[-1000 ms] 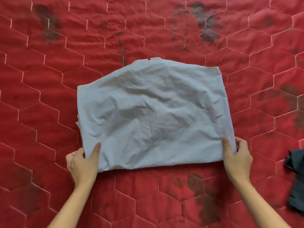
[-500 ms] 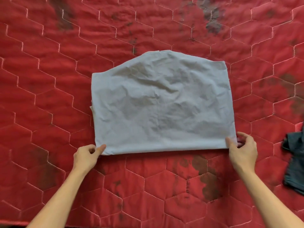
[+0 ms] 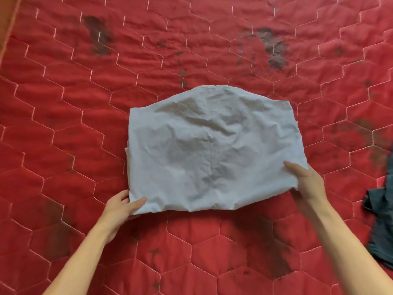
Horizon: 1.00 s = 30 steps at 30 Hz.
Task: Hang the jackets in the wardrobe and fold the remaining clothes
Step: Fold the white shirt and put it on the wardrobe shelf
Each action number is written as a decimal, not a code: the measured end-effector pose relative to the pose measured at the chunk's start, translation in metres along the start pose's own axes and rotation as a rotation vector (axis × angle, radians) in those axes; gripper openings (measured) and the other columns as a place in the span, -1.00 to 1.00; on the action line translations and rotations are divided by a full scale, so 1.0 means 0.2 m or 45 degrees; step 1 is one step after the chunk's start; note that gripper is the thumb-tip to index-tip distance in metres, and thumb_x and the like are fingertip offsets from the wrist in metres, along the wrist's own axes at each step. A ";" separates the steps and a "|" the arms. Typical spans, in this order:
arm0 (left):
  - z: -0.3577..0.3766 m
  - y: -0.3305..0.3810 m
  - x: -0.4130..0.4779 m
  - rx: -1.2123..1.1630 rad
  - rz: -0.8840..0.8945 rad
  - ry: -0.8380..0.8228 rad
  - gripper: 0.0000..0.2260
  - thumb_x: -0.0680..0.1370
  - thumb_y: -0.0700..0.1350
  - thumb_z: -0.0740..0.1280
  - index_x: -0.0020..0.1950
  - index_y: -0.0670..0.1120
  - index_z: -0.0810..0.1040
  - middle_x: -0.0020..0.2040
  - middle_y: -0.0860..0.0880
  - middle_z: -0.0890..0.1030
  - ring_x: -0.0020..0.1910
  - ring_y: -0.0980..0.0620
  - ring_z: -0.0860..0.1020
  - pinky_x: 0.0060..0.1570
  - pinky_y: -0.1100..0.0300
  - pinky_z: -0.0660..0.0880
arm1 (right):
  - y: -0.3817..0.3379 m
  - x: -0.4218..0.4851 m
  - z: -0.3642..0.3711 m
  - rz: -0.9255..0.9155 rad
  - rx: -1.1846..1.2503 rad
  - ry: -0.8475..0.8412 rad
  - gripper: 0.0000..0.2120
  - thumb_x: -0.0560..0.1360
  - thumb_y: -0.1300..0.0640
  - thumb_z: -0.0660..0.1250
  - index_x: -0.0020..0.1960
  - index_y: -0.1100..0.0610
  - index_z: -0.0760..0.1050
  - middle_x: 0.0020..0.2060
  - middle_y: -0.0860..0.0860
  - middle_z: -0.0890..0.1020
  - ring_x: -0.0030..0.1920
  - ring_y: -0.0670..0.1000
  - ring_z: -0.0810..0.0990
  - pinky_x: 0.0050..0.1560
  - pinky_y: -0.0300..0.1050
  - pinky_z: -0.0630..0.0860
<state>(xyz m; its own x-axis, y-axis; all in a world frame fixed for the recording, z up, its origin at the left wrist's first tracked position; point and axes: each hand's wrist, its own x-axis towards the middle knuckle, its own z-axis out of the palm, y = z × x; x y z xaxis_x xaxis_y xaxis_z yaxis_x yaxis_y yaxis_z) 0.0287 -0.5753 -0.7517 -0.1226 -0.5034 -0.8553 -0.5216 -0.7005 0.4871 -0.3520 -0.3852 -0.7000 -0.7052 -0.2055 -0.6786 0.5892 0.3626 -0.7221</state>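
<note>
A folded, creased light grey garment (image 3: pixel 212 150) lies in the middle of the red quilted bed. My left hand (image 3: pixel 121 209) grips its near left corner, thumb on top and fingers underneath. My right hand (image 3: pixel 306 179) grips the near right corner in the same way. The near edge of the garment is raised a little off the quilt between both hands.
The red quilt (image 3: pixel 85 116) with hexagon stitching and dark stains fills the view. A dark crumpled garment (image 3: pixel 382 220) lies at the right edge, partly cut off. A strip of orange surface (image 3: pixel 6 22) shows at the top left corner.
Both hands have slid further under the near corners, and the garment's near edge has come up off the quilt. The view has shifted, so the garment sits lower in the frame.
</note>
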 end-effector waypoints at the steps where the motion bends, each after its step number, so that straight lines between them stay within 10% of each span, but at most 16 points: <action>1: 0.00 0.01 0.00 0.001 0.004 -0.002 -0.71 0.50 -0.23 0.48 0.21 -0.13 0.57 0.05 -0.08 0.73 0.04 -0.08 0.70 0.04 0.04 0.59 | -0.02 -0.03 0.06 -0.018 0.069 -0.032 -0.71 0.45 0.29 0.41 0.17 0.15 0.62 0.09 0.10 0.70 0.01 0.12 0.66 -0.04 -0.04 0.57; 11: -0.02 0.01 0.00 -0.246 -0.020 -0.008 -0.77 0.59 -0.05 0.36 0.19 -0.11 0.61 0.10 -0.07 0.71 0.11 -0.09 0.66 -0.05 0.06 0.59 | 0.03 -0.53 0.91 -0.810 -0.533 -0.589 -0.60 0.45 0.25 0.33 0.26 0.04 0.59 0.08 -0.18 0.67 0.09 -0.30 0.59 0.12 -0.44 0.42; 20: -0.04 0.00 0.05 0.014 0.132 0.314 -0.81 0.68 -0.06 0.19 0.21 -0.04 0.53 0.07 -0.05 0.66 -0.06 0.00 0.63 -0.17 0.17 0.53 | 0.49 -0.73 1.14 -0.699 -1.291 -1.242 -0.41 0.53 -0.04 0.30 0.53 -0.10 0.23 -0.07 -0.03 0.70 0.03 0.03 0.61 0.09 0.02 0.53; 23: -0.06 0.00 0.05 0.047 0.213 0.434 -0.80 0.64 0.05 0.16 0.05 0.07 0.57 0.02 -0.01 0.65 0.05 -0.08 0.61 0.10 -0.04 0.52 | 0.55 -0.68 1.05 -0.629 -1.280 -1.185 -0.46 0.56 -0.08 0.29 0.51 -0.07 0.27 -0.06 -0.08 0.69 0.02 -0.08 0.61 0.13 -0.06 0.52; 30: -0.03 -0.01 0.00 0.482 0.323 0.395 -0.54 0.48 0.22 0.41 -0.32 -0.16 0.49 -0.46 0.06 0.41 -0.42 0.06 0.35 -0.39 0.16 0.28 | 0.62 -0.44 0.78 -0.855 -1.284 -0.344 -0.66 0.52 0.11 0.34 0.29 0.05 0.50 0.10 0.02 0.52 0.10 0.04 0.47 0.15 -0.04 0.45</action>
<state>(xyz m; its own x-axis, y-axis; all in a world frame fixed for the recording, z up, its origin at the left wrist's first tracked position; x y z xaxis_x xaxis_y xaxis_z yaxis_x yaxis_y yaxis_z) 0.0351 -0.5781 -0.7514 -0.0595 -0.7984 -0.5992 -0.7824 -0.3354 0.5247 -0.1560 -0.4648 -0.7513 -0.5757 -0.7578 -0.3070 -0.5078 0.6257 -0.5922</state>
